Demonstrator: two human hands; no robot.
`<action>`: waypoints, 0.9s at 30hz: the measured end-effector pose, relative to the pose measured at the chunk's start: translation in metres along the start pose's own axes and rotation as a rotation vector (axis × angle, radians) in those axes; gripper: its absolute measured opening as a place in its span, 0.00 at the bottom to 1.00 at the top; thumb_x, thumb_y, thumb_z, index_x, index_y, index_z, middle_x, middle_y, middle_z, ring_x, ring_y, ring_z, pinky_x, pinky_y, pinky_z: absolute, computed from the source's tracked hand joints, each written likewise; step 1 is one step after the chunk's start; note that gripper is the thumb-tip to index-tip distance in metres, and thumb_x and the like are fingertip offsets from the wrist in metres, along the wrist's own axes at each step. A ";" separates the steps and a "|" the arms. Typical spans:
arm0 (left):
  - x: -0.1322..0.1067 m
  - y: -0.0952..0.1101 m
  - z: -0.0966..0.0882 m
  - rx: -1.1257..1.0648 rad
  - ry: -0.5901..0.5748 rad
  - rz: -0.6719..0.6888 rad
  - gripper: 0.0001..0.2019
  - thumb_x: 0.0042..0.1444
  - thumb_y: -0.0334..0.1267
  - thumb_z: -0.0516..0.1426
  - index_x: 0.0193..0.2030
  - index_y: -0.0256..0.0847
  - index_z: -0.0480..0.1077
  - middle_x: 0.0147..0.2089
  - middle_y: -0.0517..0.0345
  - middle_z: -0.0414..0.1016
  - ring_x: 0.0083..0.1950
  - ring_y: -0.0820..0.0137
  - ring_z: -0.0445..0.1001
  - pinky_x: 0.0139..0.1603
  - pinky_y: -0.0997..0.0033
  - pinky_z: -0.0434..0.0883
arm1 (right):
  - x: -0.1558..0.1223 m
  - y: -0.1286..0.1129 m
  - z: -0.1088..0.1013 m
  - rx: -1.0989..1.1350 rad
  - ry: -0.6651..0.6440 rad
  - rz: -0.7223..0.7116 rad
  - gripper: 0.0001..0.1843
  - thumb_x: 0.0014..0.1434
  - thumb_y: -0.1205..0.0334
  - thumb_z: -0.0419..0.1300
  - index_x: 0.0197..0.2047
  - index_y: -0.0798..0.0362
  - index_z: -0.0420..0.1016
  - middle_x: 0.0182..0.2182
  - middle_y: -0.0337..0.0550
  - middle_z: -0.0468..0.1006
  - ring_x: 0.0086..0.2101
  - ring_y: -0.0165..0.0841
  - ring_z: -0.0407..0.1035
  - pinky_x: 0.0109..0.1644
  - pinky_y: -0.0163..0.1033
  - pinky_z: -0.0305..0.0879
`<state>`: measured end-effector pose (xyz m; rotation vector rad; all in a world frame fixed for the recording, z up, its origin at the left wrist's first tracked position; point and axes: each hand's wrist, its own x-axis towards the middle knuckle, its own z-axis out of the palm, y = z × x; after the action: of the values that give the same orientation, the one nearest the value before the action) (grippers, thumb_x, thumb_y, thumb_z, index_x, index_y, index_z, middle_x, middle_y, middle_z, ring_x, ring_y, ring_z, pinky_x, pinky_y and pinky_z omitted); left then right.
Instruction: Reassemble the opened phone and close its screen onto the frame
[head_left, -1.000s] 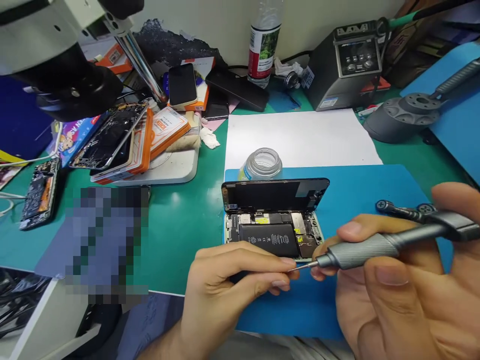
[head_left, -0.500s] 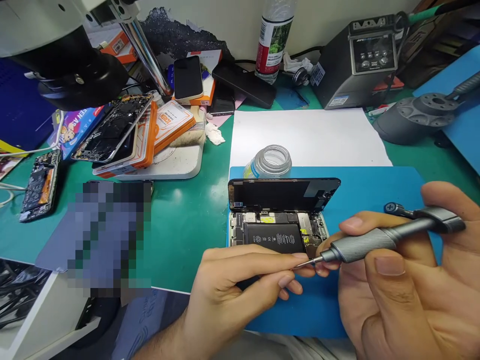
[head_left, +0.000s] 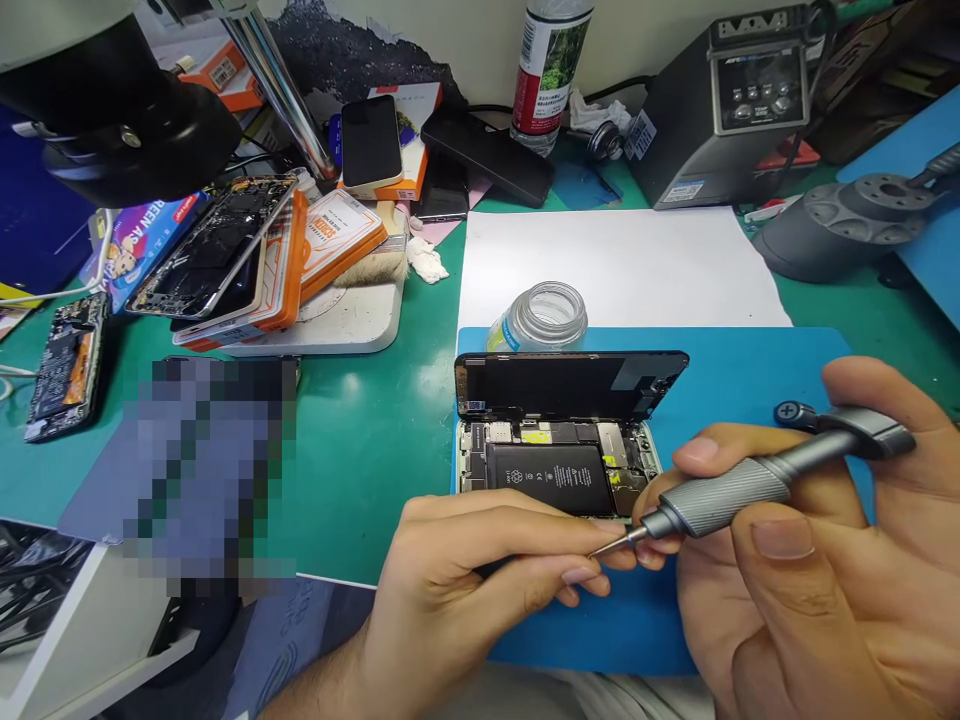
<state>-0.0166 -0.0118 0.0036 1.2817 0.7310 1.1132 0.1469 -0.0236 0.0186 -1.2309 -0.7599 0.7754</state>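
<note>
A grey precision screwdriver [head_left: 731, 497] lies across the fingers of my right hand [head_left: 810, 580], gripped between thumb and fingers, its thin bit pointing left. My left hand [head_left: 480, 590] is closed in a pinch at the bit's tip; whether anything else sits between its thumb and forefinger cannot be made out. Just beyond both hands an opened phone [head_left: 551, 475] shows its black battery and circuit parts. Its screen [head_left: 555, 388] is tilted up along the far side and leans near a clear glass jar [head_left: 547, 315]. My hands hide the phone's near edge.
A blue mat [head_left: 750, 380] lies under the phone, with white paper [head_left: 615, 265] behind it. To the left are orange boxes [head_left: 341, 240], phone parts and a microscope head [head_left: 142, 130]. A bottle [head_left: 551, 80] and a dark station [head_left: 724, 110] stand at the back.
The view has shifted slightly. Both hands keep nearly the same pose, with the screwdriver tip still at my left fingertips and the driver turned a little steeper.
</note>
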 end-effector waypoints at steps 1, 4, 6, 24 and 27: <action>0.000 0.000 0.000 -0.003 -0.001 0.002 0.14 0.69 0.26 0.65 0.56 0.42 0.86 0.48 0.49 0.90 0.42 0.64 0.90 0.39 0.71 0.88 | 0.001 0.001 -0.001 0.001 -0.012 -0.005 0.34 0.62 0.61 0.73 0.70 0.32 0.76 0.39 0.46 0.79 0.39 0.40 0.78 0.30 0.39 0.83; -0.001 0.001 0.000 -0.007 -0.006 0.016 0.14 0.69 0.25 0.65 0.56 0.41 0.86 0.48 0.48 0.90 0.42 0.63 0.90 0.40 0.71 0.88 | 0.002 0.005 -0.006 -0.013 -0.048 -0.037 0.33 0.62 0.60 0.72 0.69 0.32 0.77 0.38 0.46 0.79 0.39 0.42 0.79 0.29 0.42 0.84; 0.000 0.002 0.000 -0.002 -0.012 0.019 0.14 0.69 0.25 0.65 0.56 0.40 0.86 0.48 0.48 0.90 0.42 0.64 0.90 0.39 0.73 0.88 | 0.002 0.006 -0.009 -0.020 -0.056 -0.038 0.33 0.62 0.60 0.73 0.69 0.32 0.77 0.38 0.45 0.79 0.39 0.42 0.79 0.29 0.40 0.84; -0.001 0.000 -0.004 0.005 -0.047 0.018 0.14 0.69 0.26 0.66 0.57 0.42 0.86 0.49 0.51 0.90 0.45 0.63 0.90 0.47 0.68 0.88 | 0.003 0.003 -0.006 0.016 -0.051 -0.008 0.33 0.61 0.61 0.73 0.68 0.36 0.77 0.36 0.44 0.77 0.34 0.37 0.75 0.25 0.35 0.80; 0.000 0.002 -0.004 0.007 -0.057 0.015 0.15 0.69 0.25 0.65 0.57 0.42 0.86 0.49 0.51 0.90 0.46 0.63 0.90 0.48 0.69 0.88 | 0.004 0.003 -0.004 0.005 -0.024 -0.029 0.31 0.60 0.61 0.75 0.66 0.34 0.79 0.35 0.43 0.75 0.38 0.37 0.77 0.27 0.34 0.81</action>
<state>-0.0204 -0.0102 0.0046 1.3219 0.6845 1.0828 0.1517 -0.0216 0.0154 -1.2055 -0.7935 0.7693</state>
